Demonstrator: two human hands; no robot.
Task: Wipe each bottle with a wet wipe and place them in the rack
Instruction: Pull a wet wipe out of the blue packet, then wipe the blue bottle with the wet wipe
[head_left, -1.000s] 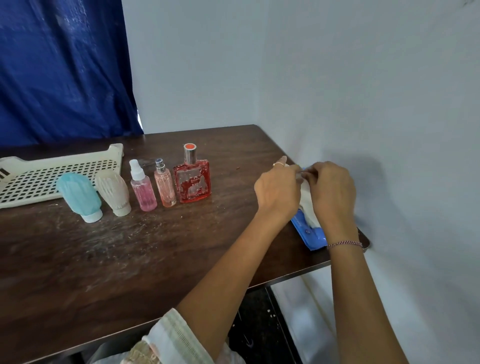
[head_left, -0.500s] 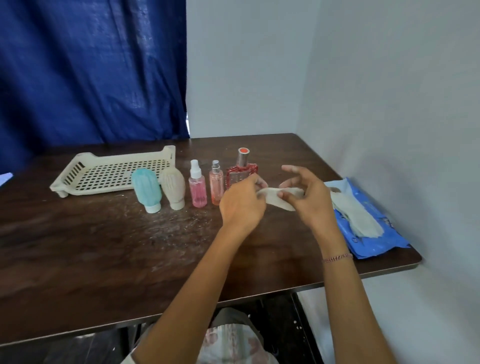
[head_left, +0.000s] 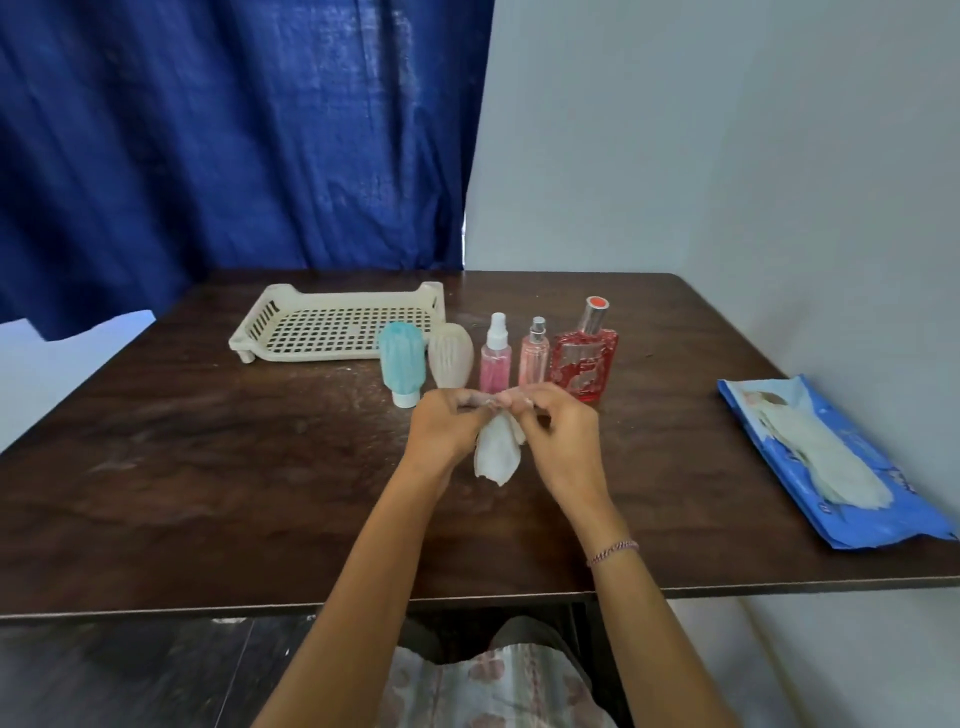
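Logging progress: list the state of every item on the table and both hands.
Rack: empty.
Teal bottle: standing, outside rack.
Beige bottle: standing, outside rack.
Pink spray bottle: standing.
Small pink bottle: standing.
Red perfume bottle: standing, capped.
Wet wipe: pinched by both hands, hanging.
Wipe pack: open, wipe sticking out.
Left hand: pinching wipe.
Right hand: pinching wipe.

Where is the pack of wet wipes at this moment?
In the head view, the blue wipe pack lies flat at the right edge of the table, beside the wall, well right of the red bottle, a loose wipe lying on top.
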